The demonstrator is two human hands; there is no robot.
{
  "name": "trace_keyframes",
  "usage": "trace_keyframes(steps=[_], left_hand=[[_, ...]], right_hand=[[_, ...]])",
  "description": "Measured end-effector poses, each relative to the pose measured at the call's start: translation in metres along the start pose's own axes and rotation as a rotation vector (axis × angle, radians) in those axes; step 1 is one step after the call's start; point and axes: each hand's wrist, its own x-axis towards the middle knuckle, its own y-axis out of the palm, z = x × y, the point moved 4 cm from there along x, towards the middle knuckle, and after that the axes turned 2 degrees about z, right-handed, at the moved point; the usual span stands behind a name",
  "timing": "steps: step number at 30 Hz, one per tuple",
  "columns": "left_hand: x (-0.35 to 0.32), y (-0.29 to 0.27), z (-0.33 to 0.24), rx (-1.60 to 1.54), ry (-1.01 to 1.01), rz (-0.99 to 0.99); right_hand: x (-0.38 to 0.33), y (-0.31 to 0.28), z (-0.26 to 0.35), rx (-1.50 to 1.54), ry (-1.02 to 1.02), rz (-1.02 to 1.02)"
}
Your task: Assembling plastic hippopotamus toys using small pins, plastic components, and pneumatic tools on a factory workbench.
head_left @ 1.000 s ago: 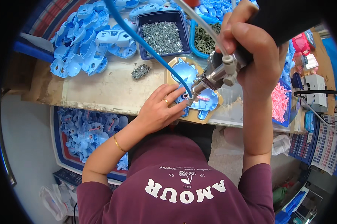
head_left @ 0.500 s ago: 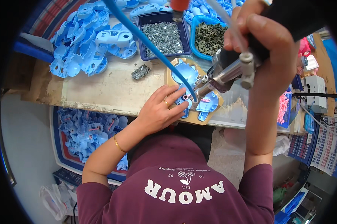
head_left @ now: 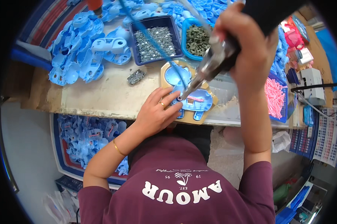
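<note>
A blue plastic shell [head_left: 176,74] with rounded hollows lies in a tan fixture [head_left: 163,77] at the table's front edge. Across one hollow runs a pink strip [head_left: 195,99]. Stretched out and slightly spread, the fingers of my left hand [head_left: 155,112] rest on the shell's left side. My right hand [head_left: 252,50] is wrapped round a power screwdriver [head_left: 211,65], tilted down to the left. Its tip is at a small round boss by my left fingertips; whether it touches cannot be made out. A blue hose [head_left: 153,43] runs down to the tip.
Behind the fixture stand a dark tray [head_left: 159,60] of screws and a blue tub [head_left: 183,39] of metal clips. Blue shells [head_left: 82,56] are heaped at left, beside a small screw pile [head_left: 136,77]. A basket of pink strips [head_left: 273,98] sits right. Below the table is a filled crate [head_left: 58,149].
The screwdriver tip has moved left across the shell, from beside the pink strip to the boss near my left fingers. My left hand stays on the shell. The view has shifted slightly.
</note>
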Motion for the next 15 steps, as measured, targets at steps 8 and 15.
trace_keyframes(steps=[8, 15], left_hand=[[0.035, -0.047, -0.014, -0.214, 0.025, 0.053], [-0.018, -0.199, -0.019, -0.206, -0.447, 0.493]], right_hand=[[0.085, -0.06, 0.047, -0.401, -0.197, 0.238], [0.098, -0.249, -0.08, -0.934, -0.029, 0.161]])
